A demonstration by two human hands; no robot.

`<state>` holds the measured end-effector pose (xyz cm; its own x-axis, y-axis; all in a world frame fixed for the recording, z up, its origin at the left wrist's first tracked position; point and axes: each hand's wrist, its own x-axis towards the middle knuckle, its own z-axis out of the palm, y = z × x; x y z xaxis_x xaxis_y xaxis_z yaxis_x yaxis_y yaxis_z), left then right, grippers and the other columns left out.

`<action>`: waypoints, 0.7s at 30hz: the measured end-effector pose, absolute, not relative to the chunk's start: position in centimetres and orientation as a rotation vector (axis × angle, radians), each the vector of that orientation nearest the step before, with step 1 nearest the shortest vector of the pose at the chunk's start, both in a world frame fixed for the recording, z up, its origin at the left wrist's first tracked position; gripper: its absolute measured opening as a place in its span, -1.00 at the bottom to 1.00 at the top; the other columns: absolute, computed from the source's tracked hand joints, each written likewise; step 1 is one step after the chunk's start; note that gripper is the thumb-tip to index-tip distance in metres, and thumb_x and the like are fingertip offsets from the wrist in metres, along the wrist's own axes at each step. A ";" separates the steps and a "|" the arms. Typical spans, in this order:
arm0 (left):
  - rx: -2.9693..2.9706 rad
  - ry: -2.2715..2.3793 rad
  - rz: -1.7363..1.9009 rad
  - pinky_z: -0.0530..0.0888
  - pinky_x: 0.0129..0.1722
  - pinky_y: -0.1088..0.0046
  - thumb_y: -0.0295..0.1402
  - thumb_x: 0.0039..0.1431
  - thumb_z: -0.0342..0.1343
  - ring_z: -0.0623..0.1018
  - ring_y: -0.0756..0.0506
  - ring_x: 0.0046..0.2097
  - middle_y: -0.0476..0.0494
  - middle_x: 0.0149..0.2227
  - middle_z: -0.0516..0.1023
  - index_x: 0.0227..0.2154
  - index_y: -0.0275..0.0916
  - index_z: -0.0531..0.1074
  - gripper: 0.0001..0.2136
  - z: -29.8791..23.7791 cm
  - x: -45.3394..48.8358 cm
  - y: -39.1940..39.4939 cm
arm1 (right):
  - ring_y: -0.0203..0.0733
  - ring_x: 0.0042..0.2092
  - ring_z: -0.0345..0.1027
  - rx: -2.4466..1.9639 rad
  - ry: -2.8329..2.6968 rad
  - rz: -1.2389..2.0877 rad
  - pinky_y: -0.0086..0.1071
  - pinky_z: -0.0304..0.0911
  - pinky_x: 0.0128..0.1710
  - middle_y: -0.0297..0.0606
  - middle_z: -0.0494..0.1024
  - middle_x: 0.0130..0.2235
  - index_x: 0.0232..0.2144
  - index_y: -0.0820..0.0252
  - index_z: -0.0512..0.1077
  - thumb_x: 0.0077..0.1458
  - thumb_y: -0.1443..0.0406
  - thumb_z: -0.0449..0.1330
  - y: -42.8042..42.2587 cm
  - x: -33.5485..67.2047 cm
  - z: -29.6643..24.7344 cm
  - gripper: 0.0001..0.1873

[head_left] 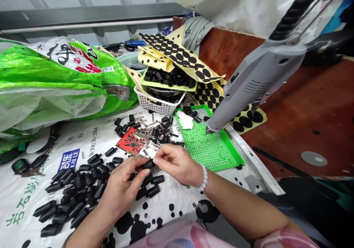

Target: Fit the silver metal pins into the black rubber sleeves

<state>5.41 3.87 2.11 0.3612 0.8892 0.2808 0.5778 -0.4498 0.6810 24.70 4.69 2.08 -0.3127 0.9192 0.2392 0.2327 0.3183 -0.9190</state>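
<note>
My left hand [124,187] and my right hand [177,163] meet over a printed white sack cloth [33,211]. Together they pinch one small black plastic tube [148,164] between thumbs and fingertips. A pile of several like black tubes [77,192] lies left of and under my left hand. Just beyond my fingers lies a heap of small metal clips [148,139] mixed with more black tubes. My right wrist wears a white bead bracelet [204,178].
A green perforated tray [210,148] lies to the right, with a grey hanging power screwdriver [257,82] tip over it. Behind stand a white basket [157,102] of black tubes, yellow sheets of black round pads [179,56], and a green sack [55,82] at left.
</note>
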 end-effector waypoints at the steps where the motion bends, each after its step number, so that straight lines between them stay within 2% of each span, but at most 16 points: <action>1: 2.111 1.288 0.884 0.48 -0.27 0.43 -0.33 0.07 0.11 0.54 -0.06 -0.31 -0.10 -0.31 0.57 -0.29 -0.21 0.45 -0.86 2.0 5.5 3.7 | -0.42 -0.52 0.19 -1.033 -1.761 1.024 -0.53 0.14 -0.54 -0.40 0.31 -0.51 -0.49 0.25 0.34 0.06 0.36 0.13 4.7 24.7 2.1 -0.90; 5: 1.744 1.330 0.892 0.47 -0.33 0.45 -0.30 0.06 0.12 0.53 -0.04 -0.36 -0.07 -0.36 0.55 -0.27 -0.21 0.43 -0.83 1.8 5.7 3.3 | -0.36 -0.44 0.22 -0.929 -1.888 0.881 -0.48 0.20 -0.46 -0.35 0.32 -0.47 -0.47 0.24 0.33 0.07 0.36 0.11 4.7 24.9 2.3 -0.91; 10: 1.354 1.155 0.799 0.38 -0.48 0.55 -0.29 0.05 0.15 0.42 0.03 -0.50 0.02 -0.57 0.45 -0.30 -0.25 0.43 -0.83 2.2 5.3 3.5 | -0.29 -0.35 0.26 -0.750 -2.074 0.612 -0.42 0.25 -0.35 -0.21 0.39 -0.40 -0.40 0.27 0.33 0.16 0.37 0.02 4.4 25.1 2.6 -0.87; 16: 1.003 0.841 0.593 0.27 -0.53 0.57 -0.26 0.06 0.16 0.29 0.13 -0.58 -0.01 -0.50 0.44 -0.37 -0.28 0.43 -0.83 2.3 4.5 3.3 | -0.28 -0.37 0.27 -0.608 -2.242 0.433 -0.43 0.28 -0.38 -0.14 0.41 -0.37 -0.39 0.29 0.35 0.25 0.34 -0.11 4.0 25.0 2.7 -0.72; 19: 0.787 0.718 0.574 0.25 -0.56 0.57 -0.22 0.04 0.17 0.16 0.17 -0.64 0.04 -0.55 0.38 -0.40 -0.28 0.41 -0.80 2.3 4.6 2.8 | -0.29 -0.35 0.27 -0.540 -2.190 0.461 -0.45 0.29 -0.35 -0.14 0.42 -0.36 -0.38 0.31 0.37 0.24 0.34 -0.08 3.9 24.9 2.7 -0.74; 21: 0.769 0.718 0.592 0.25 -0.55 0.56 -0.22 0.04 0.17 0.16 0.16 -0.63 0.05 -0.55 0.37 -0.40 -0.28 0.40 -0.79 2.4 4.8 2.5 | -0.28 -0.35 0.28 -0.536 -2.144 0.517 -0.45 0.29 -0.34 -0.15 0.42 -0.39 -0.39 0.31 0.37 0.21 0.37 -0.04 3.9 24.8 2.7 -0.78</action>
<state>4.84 2.54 2.39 0.6171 0.7026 -0.3543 -0.2142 0.5832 0.7835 24.83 3.91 2.67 -0.5513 0.5409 0.6352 0.1921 0.8232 -0.5343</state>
